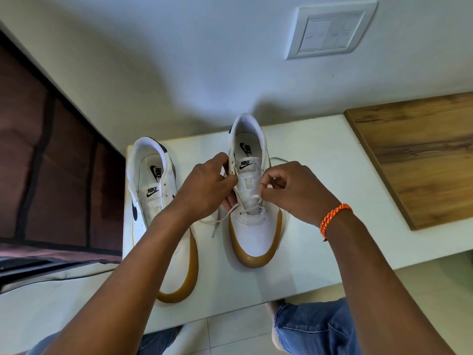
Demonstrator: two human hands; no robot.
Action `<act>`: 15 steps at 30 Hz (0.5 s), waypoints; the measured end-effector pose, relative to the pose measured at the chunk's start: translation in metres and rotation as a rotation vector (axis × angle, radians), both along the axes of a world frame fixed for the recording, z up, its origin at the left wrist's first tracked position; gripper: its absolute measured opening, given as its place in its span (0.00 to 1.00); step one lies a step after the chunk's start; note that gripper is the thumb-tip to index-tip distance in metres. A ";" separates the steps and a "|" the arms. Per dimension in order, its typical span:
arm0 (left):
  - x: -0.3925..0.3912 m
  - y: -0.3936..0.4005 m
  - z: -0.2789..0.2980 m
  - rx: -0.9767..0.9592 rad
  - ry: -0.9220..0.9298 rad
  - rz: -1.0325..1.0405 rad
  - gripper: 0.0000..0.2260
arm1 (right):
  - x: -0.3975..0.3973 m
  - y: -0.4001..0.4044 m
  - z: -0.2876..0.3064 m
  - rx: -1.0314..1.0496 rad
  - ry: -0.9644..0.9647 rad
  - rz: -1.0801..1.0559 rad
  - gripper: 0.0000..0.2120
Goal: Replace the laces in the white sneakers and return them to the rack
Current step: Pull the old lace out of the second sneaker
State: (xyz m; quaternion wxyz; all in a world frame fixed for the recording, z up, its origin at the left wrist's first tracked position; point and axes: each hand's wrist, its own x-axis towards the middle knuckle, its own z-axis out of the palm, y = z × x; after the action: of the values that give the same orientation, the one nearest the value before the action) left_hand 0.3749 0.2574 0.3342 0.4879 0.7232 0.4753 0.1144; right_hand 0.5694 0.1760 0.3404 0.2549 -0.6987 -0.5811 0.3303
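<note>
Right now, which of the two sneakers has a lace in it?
The right sneaker, the one both hands work on: a white lace crosses its lowest eyelets. The left sneaker shows bare eyelets.

We counted two white sneakers [163,213] [252,196], one white lace [230,213], two hands [204,188] [294,190], one orange wristband [335,217], one wooden board [419,160] at right, one wall switch plate [330,30] at upper right.
</note>
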 end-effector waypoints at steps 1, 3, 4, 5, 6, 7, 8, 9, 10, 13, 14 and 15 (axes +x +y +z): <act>0.000 0.001 -0.002 0.011 0.003 0.002 0.01 | -0.003 0.001 0.000 0.045 -0.002 -0.017 0.06; 0.000 0.001 -0.003 0.025 0.007 -0.002 0.02 | -0.011 0.003 0.003 0.094 -0.016 -0.001 0.06; -0.001 0.001 -0.003 0.030 0.010 -0.006 0.02 | -0.016 0.004 0.003 0.086 -0.049 0.038 0.06; -0.001 0.001 -0.005 0.032 0.012 -0.010 0.01 | -0.021 0.003 0.002 0.061 -0.097 0.086 0.05; -0.001 0.001 -0.006 0.034 0.016 -0.011 0.01 | -0.025 0.002 0.000 0.033 -0.143 0.127 0.05; -0.002 0.002 -0.007 0.039 0.020 -0.013 0.01 | -0.029 0.002 -0.002 0.013 -0.175 0.146 0.05; -0.003 0.003 -0.008 0.045 0.027 -0.013 0.01 | -0.031 0.002 -0.004 0.007 -0.194 0.147 0.04; -0.003 0.004 -0.008 0.051 0.030 -0.014 0.01 | -0.030 0.002 -0.005 0.013 -0.202 0.144 0.04; -0.003 0.004 -0.008 0.048 0.034 -0.013 0.02 | -0.027 0.003 -0.004 0.017 -0.199 0.146 0.03; -0.003 0.004 -0.007 0.006 0.029 -0.015 0.03 | -0.009 0.004 0.003 0.040 -0.151 0.116 0.03; -0.003 0.004 -0.007 -0.003 0.023 -0.015 0.04 | -0.002 0.003 0.006 0.066 -0.148 0.074 0.03; -0.004 0.004 -0.006 -0.004 0.017 -0.016 0.04 | 0.005 0.001 0.009 0.095 -0.153 0.030 0.04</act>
State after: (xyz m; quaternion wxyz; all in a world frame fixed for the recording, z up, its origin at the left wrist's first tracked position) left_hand 0.3713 0.2619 0.3280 0.4864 0.7269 0.4737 0.1033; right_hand 0.5742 0.1773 0.3495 0.2374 -0.7004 -0.6242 0.2519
